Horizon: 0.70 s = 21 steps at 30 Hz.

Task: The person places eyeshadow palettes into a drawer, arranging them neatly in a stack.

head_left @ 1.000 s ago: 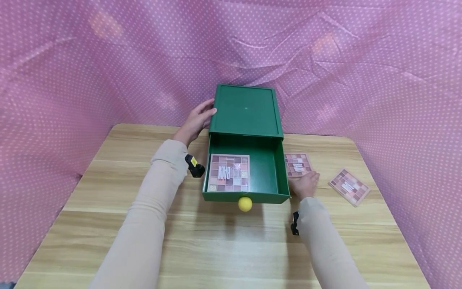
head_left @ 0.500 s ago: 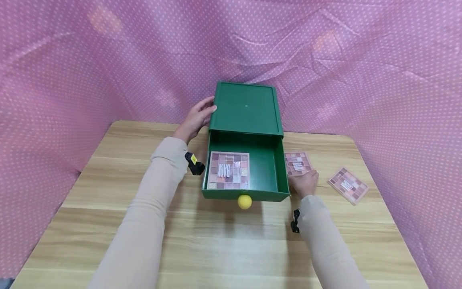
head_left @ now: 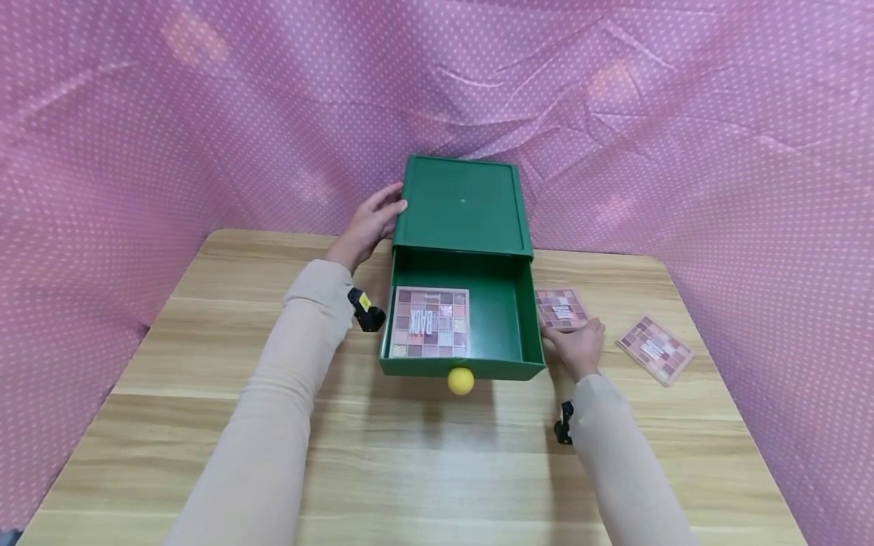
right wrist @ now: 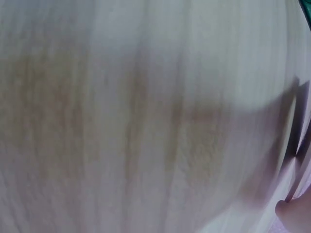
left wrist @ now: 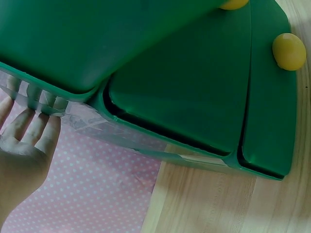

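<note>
Left hand [head_left: 369, 227] is flat-ish against the side of the green drawer unit [head_left: 464, 205], fingers extended on the clear side panel [left wrist: 92, 121], not wrapped round anything. My read: bracing, so the unit doesn't shift with the top drawer [head_left: 501, 318] pulled out and overhanging the tabletop [head_left: 437, 470].

Right hand [head_left: 579, 347] is down on the right of the drawer, gripping the nearer palette [head_left: 561, 307] across its near edge, thumb on the drawer side. Contact is partly hidden; the right wrist view gives just a fingertip at an edge. Palette lies beside the drawer, one corner area masked by the hand. Probably taken at the near edge because that's the reachable one.

Another palette [head_left: 657, 349] sits askew further right. A third [head_left: 432, 322] lies flat in the drawer, against its left wall and near the front, maybe to keep width free alongside.

Materials: unit is smooth green plastic with a rimmed top; lower drawer fronts [left wrist: 184, 92] show rounded corners. Front knob [head_left: 460, 381] is a yellow ball. Palettes are thin slabs with a grid of pinkish squares under glossy covers, white lettering. Tabletop is pale wood grain; pink dotted cloth [head_left: 273, 114] behind, creased.
</note>
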Tool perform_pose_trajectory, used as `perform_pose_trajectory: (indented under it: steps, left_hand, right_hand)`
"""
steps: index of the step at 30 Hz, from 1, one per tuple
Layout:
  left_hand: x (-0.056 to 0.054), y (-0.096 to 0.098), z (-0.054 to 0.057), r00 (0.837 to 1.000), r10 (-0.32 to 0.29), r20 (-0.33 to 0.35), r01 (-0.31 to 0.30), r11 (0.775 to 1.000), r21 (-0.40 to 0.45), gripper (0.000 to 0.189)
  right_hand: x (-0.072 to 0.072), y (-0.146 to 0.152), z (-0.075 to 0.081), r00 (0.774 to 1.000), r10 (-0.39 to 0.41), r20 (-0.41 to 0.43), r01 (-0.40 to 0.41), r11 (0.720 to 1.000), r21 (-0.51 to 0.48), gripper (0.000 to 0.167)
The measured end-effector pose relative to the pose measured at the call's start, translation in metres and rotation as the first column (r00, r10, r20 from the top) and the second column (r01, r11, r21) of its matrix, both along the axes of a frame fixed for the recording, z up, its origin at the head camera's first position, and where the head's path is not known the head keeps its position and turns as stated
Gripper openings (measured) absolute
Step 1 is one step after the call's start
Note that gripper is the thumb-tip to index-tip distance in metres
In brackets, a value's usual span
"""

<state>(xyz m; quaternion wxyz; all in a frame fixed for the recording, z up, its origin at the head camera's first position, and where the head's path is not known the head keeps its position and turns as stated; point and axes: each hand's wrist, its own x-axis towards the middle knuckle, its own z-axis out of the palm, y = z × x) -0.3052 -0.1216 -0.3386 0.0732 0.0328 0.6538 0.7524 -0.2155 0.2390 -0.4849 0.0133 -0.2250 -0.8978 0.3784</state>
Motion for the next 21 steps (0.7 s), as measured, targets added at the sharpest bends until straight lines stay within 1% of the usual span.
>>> perform_pose_trajectory:
  steps: [4, 11, 14, 18, 21]
  left_hand:
    - [0.000, 0.000, 0.000, 1.000, -0.004, -0.001, 0.004, 1.000, 0.005, 0.048]
    - [-0.001, -0.002, -0.001, 1.000, -0.002, -0.003, 0.002, 1.000, -0.003, 0.049]
    - [-0.002, -0.002, -0.001, 1.000, -0.001, -0.001, 0.001, 1.000, 0.009, 0.049]
    - [-0.002, -0.001, -0.001, 1.000, -0.003, -0.003, 0.003, 1.000, 0.011, 0.049]
    - [-0.002, -0.001, -0.001, 1.000, -0.007, -0.003, 0.007, 1.000, 0.009, 0.049]
  right_hand:
    - [0.001, 0.002, 0.005, 0.999, 0.008, -0.046, -0.008, 1.000, 0.009, 0.108]
    - [0.006, 0.005, 0.017, 0.997, 0.028, -0.071, -0.027, 1.000, 0.007, 0.111]
    - [0.009, 0.006, 0.022, 0.995, 0.031, -0.091, -0.031, 1.000, 0.006, 0.110]
    - [0.012, 0.007, 0.031, 0.991, 0.037, -0.131, -0.043, 0.998, -0.046, 0.105]
    - [0.015, 0.008, 0.038, 0.989, 0.044, -0.144, -0.055, 0.996, -0.074, 0.104]
